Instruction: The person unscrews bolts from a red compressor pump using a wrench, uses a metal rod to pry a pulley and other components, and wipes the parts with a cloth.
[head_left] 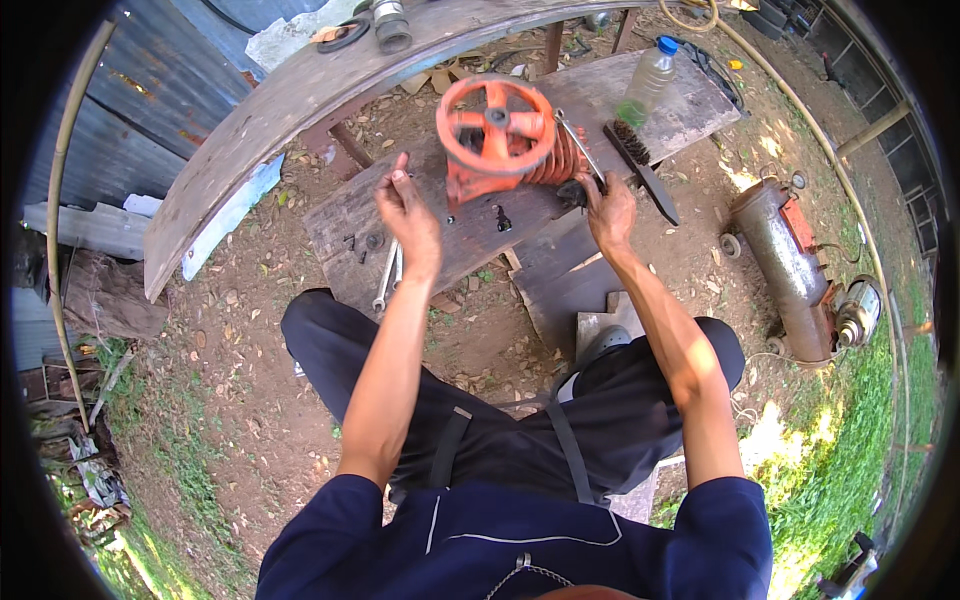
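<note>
Right hand: pinching a silver wrench, upper end beside the wheel's right rim | left hand: raised, fingers partly curled; cannot tell whether they pinch anything | orange spoked-wheel machine: on wooden worktop, beyond both hands | brush, blue-capped bottle: right of machine

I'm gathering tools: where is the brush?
Right of centre in the head view: the brush lies on the plank, just right of the right hand, below the blue-capped bottle.
</note>
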